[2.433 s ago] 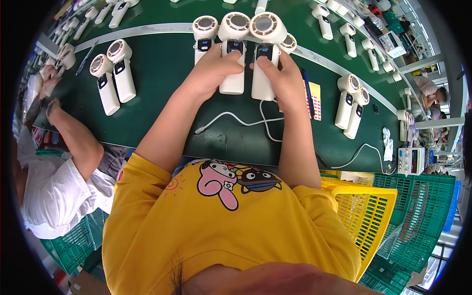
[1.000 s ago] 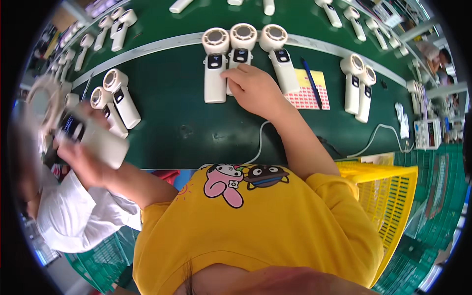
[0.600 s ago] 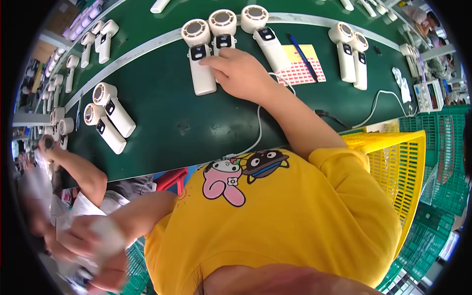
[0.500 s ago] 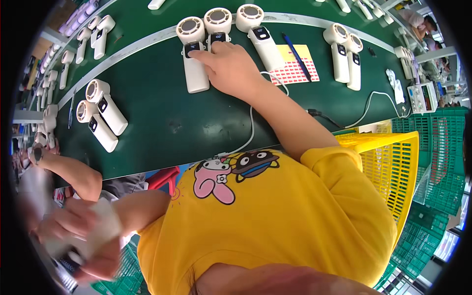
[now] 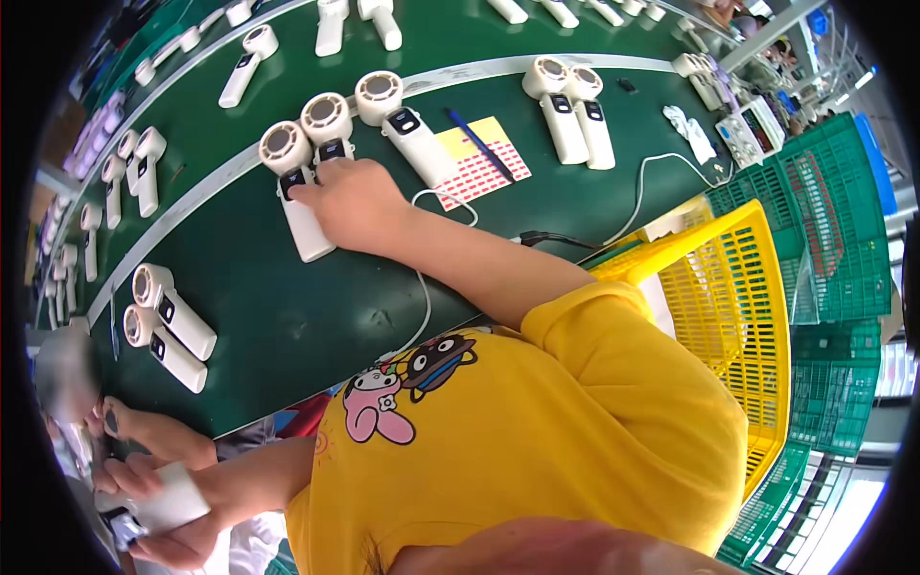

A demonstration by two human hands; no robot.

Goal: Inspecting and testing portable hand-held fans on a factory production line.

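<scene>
Down at the lower left, my left hand (image 5: 182, 541) is closed around a white handheld fan (image 5: 177, 498) with a dark panel; its far end is blurred. My right hand (image 5: 359, 206) rests over two cream handheld fans lying on the green table. One digit touches the black panel of the left fan (image 5: 309, 230). The other fingers curl over the middle fan (image 5: 327, 119), whose handle is mostly hidden beneath the hand. Just right of them lies a third fan (image 5: 418, 149), touched by neither hand. A white cable (image 5: 425, 297) passes below my right forearm.
A blue pen (image 5: 482, 147) lies on a yellow sheet with red marks (image 5: 503, 158). Pairs of fans lie left (image 5: 177, 324) and right (image 5: 573, 123). A yellow basket (image 5: 728, 316) and green crates (image 5: 834, 230) stand at right. Another person's arm (image 5: 163, 431) is at left.
The view has swung, so the table things sit further left and lower. My left hand and its fan appear less blurred. My right hand stays on the same two fans.
</scene>
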